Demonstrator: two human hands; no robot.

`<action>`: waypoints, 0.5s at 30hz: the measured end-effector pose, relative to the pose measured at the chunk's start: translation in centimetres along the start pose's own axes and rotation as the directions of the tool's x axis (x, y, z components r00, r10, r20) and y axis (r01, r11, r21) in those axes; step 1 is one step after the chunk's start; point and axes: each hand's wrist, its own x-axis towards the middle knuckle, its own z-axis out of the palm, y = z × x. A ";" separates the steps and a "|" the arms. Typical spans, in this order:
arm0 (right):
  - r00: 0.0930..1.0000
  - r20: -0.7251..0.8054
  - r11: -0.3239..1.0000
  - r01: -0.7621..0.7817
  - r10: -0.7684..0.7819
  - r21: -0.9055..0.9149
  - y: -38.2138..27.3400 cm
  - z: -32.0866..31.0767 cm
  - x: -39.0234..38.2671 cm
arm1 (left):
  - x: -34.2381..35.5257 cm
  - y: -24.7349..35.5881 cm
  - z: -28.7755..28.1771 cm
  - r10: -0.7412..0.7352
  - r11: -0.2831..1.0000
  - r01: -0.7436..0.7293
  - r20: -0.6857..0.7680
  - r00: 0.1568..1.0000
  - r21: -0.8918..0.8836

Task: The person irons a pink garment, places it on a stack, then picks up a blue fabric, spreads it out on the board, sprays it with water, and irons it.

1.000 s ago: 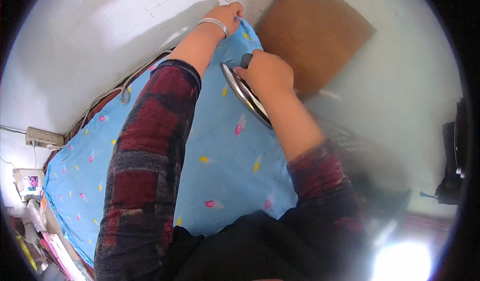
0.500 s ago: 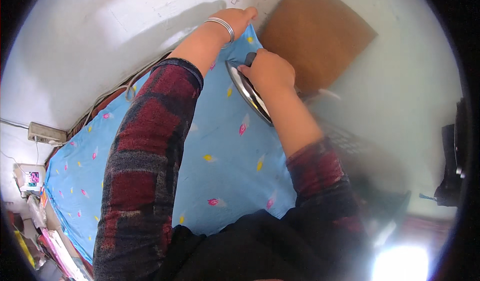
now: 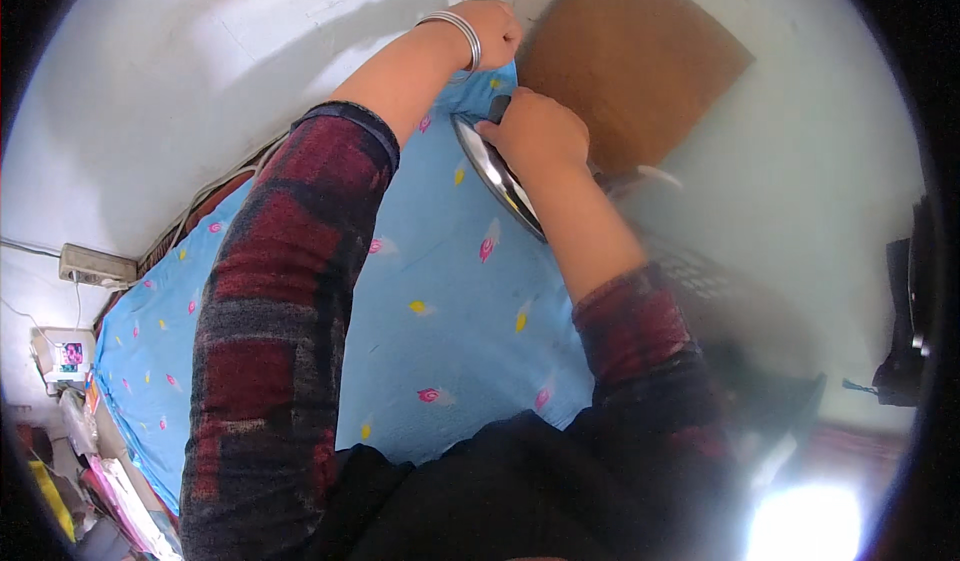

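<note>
Light blue fabric [image 3: 440, 331] with pink and yellow motifs is spread in front of me. At its far edge my left hand [image 3: 490, 33], with silver bangles at the wrist, is closed on a raised part of the cloth. My right hand [image 3: 545, 136] grips the dark handle of a clothes iron [image 3: 490, 166]. The iron's shiny metal edge rests on the fabric, close beneath my left hand. My right hand and forearm hide much of the iron's body.
A brown square board [image 3: 630, 61] lies against the pale far surface, right of the cloth. Leftward are a socket strip [image 3: 95, 264] with cords and a pile of packets [image 3: 110, 491]. A dark cloth item [image 3: 897, 331] hangs at the right rim.
My left hand has turned, its fingers curling downward, and the lifted cloth corner now bunches lower beneath it. My right hand and the iron have barely shifted.
</note>
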 end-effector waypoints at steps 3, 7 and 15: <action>1.000 0.002 1.000 0.010 -0.010 0.021 0.5 -0.2 0.1 | 0.1 1.0 -1.0 -0.068 0.997 0.066 0.118 0.991 0.028; 1.000 0.008 1.000 -0.021 0.021 0.006 0.6 -0.3 0.2 | -1.8 1.6 -2.9 0.080 0.875 -0.073 0.004 0.997 0.479; 0.996 0.030 0.996 -0.085 0.084 0.018 -1.7 0.1 3.3 | -2.3 2.0 -1.7 0.118 0.701 -0.129 0.064 0.991 0.701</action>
